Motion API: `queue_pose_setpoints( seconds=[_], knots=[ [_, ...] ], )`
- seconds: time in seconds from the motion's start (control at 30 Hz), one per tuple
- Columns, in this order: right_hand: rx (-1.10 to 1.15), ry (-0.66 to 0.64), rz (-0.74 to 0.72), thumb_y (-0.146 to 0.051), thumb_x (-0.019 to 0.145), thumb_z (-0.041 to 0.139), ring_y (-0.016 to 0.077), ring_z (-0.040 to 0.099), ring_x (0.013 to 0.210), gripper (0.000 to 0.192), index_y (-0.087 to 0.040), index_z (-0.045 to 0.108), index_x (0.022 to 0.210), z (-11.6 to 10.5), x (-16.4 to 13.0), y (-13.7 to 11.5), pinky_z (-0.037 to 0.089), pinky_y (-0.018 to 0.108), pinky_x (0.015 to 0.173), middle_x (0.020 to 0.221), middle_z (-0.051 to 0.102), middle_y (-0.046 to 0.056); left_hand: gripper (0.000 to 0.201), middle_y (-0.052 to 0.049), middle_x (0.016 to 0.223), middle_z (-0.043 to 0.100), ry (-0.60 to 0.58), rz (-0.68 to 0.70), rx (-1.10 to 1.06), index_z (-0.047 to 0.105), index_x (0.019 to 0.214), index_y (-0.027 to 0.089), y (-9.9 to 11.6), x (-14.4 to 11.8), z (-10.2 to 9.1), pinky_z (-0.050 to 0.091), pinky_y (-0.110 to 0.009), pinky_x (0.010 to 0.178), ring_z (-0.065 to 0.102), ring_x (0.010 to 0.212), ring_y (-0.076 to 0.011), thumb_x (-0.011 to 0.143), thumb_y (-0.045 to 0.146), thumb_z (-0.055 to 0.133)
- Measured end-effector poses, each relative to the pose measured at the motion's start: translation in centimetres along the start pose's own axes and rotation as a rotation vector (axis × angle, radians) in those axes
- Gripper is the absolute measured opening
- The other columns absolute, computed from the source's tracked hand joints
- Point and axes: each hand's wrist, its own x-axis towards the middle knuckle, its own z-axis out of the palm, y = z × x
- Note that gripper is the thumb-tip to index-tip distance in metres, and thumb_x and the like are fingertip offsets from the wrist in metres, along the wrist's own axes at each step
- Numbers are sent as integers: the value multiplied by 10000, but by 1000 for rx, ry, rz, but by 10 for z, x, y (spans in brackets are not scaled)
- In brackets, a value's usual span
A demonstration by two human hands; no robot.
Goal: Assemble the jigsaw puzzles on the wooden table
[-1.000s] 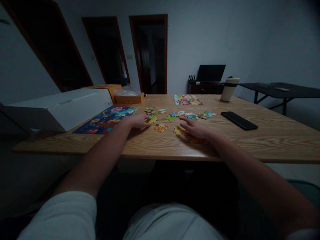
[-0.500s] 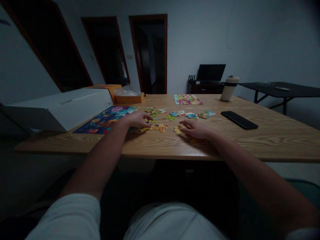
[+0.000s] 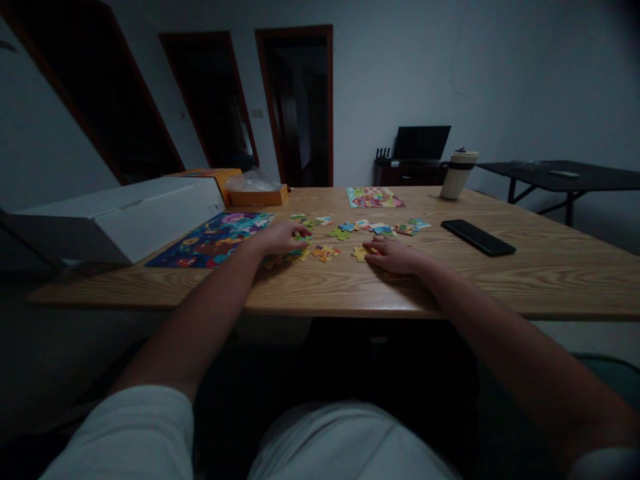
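Observation:
Several loose colourful puzzle pieces (image 3: 381, 229) lie scattered in the middle of a wooden table (image 3: 525, 273). My left hand (image 3: 283, 237) rests palm down over a few yellow and green pieces (image 3: 299, 254), its fingertips on them. My right hand (image 3: 395, 256) lies flat on the table, its fingers touching a yellow piece (image 3: 360, 253) and covering others beneath the palm. Between the hands sits an orange and yellow piece (image 3: 325, 253). Whether either hand grips a piece is hidden in the dim light.
A dark blue puzzle board (image 3: 213, 239) lies left of my left hand, beside a long white box (image 3: 120, 217) and an orange box (image 3: 257, 195). A finished picture card (image 3: 374, 197), a lidded cup (image 3: 457, 175) and a black phone (image 3: 477, 238) lie farther back and right.
My left hand has slid right and slightly nearer, dragging yellow pieces with it. My right hand has drawn back a little, fingers closing onto the yellow piece.

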Motion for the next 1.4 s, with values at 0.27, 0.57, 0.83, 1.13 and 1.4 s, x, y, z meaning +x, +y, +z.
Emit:
queue_pose_setpoints(
  seconds=[0.27, 0.57, 0.83, 1.13, 1.4],
  knots=[
    [-7, 11, 4, -561, 948, 402, 327, 400, 1370, 577, -260, 519, 1426, 5, 0, 6, 316, 479, 1114, 1492, 468, 90, 487, -70, 1252, 656, -99, 174, 11, 614, 1301, 236, 35, 5, 19, 426, -268, 891, 606, 1083, -211, 888, 487, 562],
    [1, 2, 28, -616, 931, 408, 316, 427, 1353, 610, -259, 527, 1412, 4, -1, 5, 324, 451, 1108, 1499, 461, 86, 444, -95, 1082, 699, 44, 188, 152, 701, 1140, 223, 46, 8, 27, 428, -304, 784, 626, 966, -239, 912, 549, 505],
    [-16, 29, 35, -556, 939, 428, 336, 454, 1319, 556, -260, 550, 1393, 3, 0, 2, 363, 466, 1068, 1436, 531, 97, 365, -79, 1028, 723, 53, 221, 129, 725, 1044, 237, 59, 13, 31, 421, -285, 754, 642, 915, -216, 945, 480, 472],
    [-51, -24, 13, -503, 969, 387, 328, 451, 1316, 501, -262, 546, 1379, -3, -3, -7, 356, 445, 1067, 1423, 528, 103, 394, -86, 982, 728, 133, 161, 216, 714, 1056, 219, 60, 9, 28, 401, -286, 703, 648, 865, -213, 963, 469, 425],
    [75, 22, 29, -462, 989, 357, 288, 422, 1365, 494, -230, 546, 1382, -2, -1, 3, 316, 415, 1120, 1467, 497, 95, 423, -90, 933, 729, 140, 61, 303, 720, 1063, 232, 54, 7, 25, 386, -297, 665, 647, 828, -238, 942, 518, 433]
  ],
)
